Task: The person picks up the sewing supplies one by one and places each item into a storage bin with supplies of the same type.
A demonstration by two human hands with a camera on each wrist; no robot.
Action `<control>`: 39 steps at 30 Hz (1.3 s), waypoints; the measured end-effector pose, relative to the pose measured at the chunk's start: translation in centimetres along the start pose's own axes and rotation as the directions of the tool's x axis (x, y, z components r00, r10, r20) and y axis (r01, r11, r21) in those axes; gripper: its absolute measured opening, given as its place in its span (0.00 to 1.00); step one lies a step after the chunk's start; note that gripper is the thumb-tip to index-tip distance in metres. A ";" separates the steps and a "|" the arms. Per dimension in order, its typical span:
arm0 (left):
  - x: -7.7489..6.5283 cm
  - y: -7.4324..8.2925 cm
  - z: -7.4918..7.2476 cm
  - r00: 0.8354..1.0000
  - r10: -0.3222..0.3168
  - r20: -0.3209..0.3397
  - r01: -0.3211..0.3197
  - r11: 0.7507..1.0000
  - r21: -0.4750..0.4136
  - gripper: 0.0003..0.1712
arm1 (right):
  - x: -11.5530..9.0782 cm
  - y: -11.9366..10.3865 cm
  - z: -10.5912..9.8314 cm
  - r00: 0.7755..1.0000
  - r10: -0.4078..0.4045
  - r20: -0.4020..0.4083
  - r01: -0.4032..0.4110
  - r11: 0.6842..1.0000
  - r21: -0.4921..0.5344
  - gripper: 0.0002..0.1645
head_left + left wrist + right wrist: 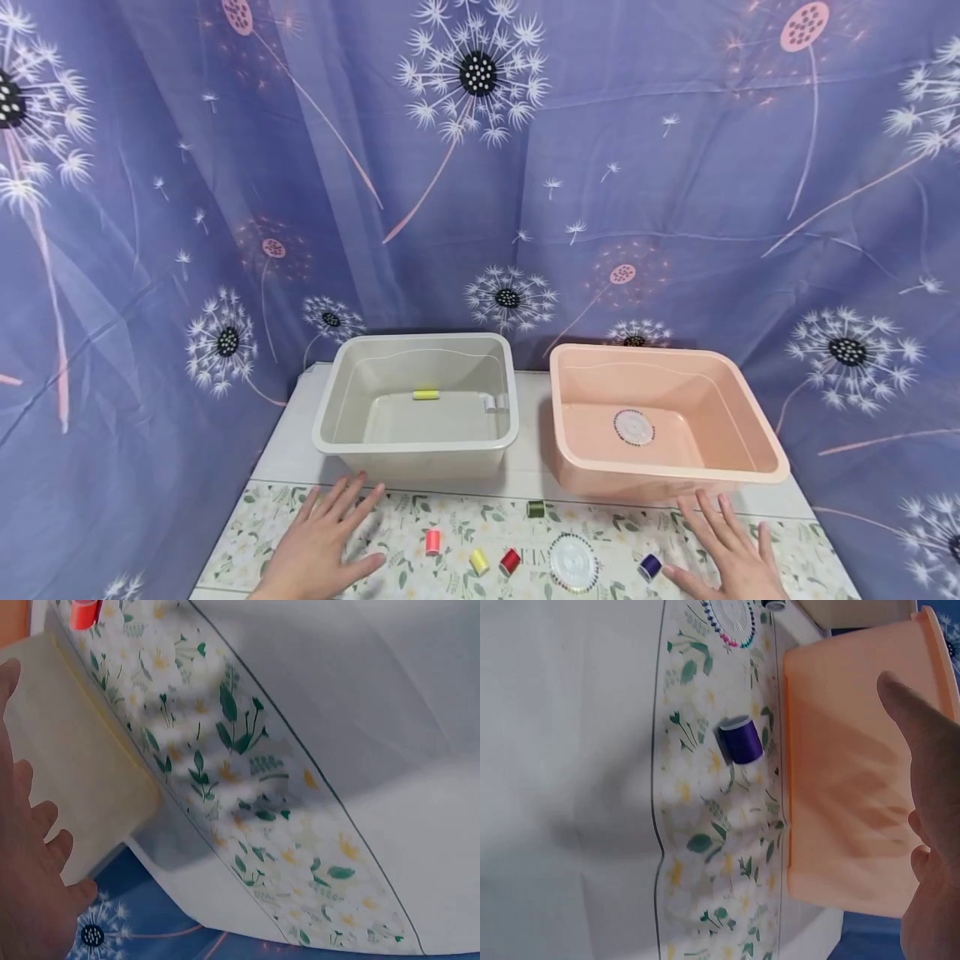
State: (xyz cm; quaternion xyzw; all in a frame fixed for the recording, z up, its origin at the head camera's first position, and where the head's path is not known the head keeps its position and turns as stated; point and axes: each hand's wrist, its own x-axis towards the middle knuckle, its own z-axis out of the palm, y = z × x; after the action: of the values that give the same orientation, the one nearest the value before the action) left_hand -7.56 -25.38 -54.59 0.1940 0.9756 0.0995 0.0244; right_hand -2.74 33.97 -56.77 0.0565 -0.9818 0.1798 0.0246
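Observation:
My left hand [318,546] is spread with straight fingers over the floral cloth, in front of the grey bin [420,462], holding nothing. On the right, my right hand [727,550] has its fingers extended before the peach bin [645,479], also holding nothing. A purple thread spool [742,740] lies just left of its thumb. Between the hands lie a pink spool [432,542], a yellow spool [479,562], a red spool [510,562], a dark green spool [536,508] and a round pin wheel [573,563] edged with coloured pinheads.
Inside the grey bin are a yellow spool [426,395] and a small whitish piece [491,404] by its right wall. Another pin wheel [633,427] rests on the peach bin's floor. A blue dandelion-print curtain [450,275] hangs behind and along both sides.

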 end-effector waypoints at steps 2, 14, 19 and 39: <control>0.1 0.2 0.3 1.000 0.025 -0.009 -0.025 1.000 0.014 0.49 | 0.0 -0.3 0.3 1.000 -0.014 -0.018 0.014 1.000 0.004 0.61; 1.0 1.5 1.7 0.986 0.149 -0.078 -0.142 0.986 0.082 0.48 | 0.2 -2.2 1.0 0.986 -0.127 -0.104 0.130 0.991 0.024 0.63; 1.2 2.0 1.7 0.986 0.159 -0.055 -0.154 0.985 0.080 0.48 | 0.3 -3.1 0.8 0.978 -0.165 -0.129 0.169 0.985 0.023 0.64; 1.6 0.7 -3.5 0.797 0.517 -0.312 -0.440 0.851 0.287 0.46 | 2.0 -7.2 2.5 0.904 -0.386 -0.184 0.397 0.917 0.029 0.58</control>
State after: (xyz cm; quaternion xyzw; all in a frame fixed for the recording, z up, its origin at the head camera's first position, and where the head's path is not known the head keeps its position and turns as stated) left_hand -9.08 -24.75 -51.02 0.4138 0.8850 0.0392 -0.2096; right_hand -3.92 26.19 -56.40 0.2373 -0.9380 0.2076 0.1440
